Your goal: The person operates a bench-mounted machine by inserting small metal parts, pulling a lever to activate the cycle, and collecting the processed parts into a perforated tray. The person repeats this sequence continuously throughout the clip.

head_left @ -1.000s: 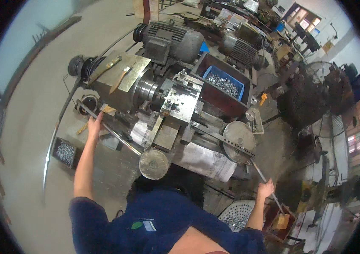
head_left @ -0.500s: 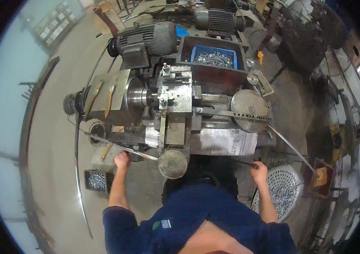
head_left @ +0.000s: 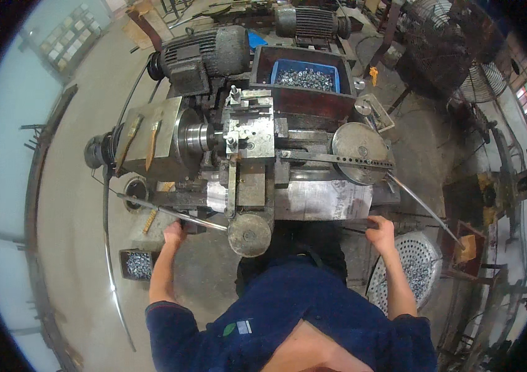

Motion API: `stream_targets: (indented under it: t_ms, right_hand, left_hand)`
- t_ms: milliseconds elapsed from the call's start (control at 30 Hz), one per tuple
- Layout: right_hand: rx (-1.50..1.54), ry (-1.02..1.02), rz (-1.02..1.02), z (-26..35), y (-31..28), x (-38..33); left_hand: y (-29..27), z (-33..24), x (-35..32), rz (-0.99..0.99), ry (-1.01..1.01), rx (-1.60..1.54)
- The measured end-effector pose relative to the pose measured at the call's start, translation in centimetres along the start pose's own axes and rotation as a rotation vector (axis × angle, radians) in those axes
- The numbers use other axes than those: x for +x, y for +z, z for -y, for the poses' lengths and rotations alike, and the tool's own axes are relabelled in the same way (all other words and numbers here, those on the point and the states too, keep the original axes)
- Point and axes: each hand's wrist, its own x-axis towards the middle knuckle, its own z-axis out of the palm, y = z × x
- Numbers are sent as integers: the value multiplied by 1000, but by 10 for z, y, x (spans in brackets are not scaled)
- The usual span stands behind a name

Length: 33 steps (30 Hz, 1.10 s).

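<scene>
Above grey concrete floor (head_left: pixel 77 161), at grey metal lathe's (head_left: pixel 254 137) front edge: holding left hand (head_left: pixel 175 233) beside slim silver-steel lever (head_left: pixel 195 219), outslanted likely for reach; right hand (head_left: pixel 380 234) well apart, near flat white sheet (head_left: pixel 320 201); can't tell grips.

I see one view, worn at head height, facing steeply down and a little forward: a navy shirt (head_left: pixel 269 299) fills the middle of the lower edge very near, the left hand (head_left: pixel 175 233) and right hand (head_left: pixel 380 234) lie just ahead, the machine (head_left: pixel 252 136) sits mid-frame beyond them, and a motor (head_left: pixel 210 53) stands farther off, straight edges bending toward the wide fisheye's dark rim
</scene>
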Motion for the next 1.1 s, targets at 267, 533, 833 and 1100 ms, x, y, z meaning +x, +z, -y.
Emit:
stream_targets:
  t_ms: [267,533,833,1100]
  right_hand:
    - [43,-287,19,79,-16,62]
    - [237,-778,81,221,5,139]
    - [193,-809,204,316,65,189]
    - [51,-821,234,331,94,202]
  left_hand:
    - [32,12,4,-31,-122,-146]
    - [-61,51,-50,-9,-3,-236]
    - [-218,88,-163,-649,-279,-190]
    - [-156,166,-175,-315,-481,-219]
